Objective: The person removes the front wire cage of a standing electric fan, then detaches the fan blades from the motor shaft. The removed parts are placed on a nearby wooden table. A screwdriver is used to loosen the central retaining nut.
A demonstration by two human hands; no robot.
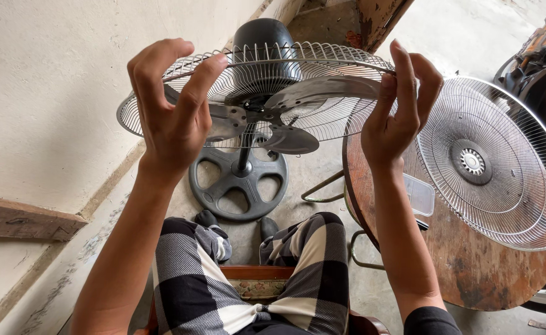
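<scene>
Head view: your left hand (172, 118) and right hand (398, 111) each pinch the rim of the rear fan guard (254, 93), on the stand fan w/ 3 blades (285, 118). Keep both grips level, fingers clear of blades. Obstructions: round wooden table (471, 267) close on right, carrying loose front grille (493, 161).

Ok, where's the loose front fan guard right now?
In the head view, the loose front guard lies on the round wooden table at the right, just beyond the right hand.
</scene>
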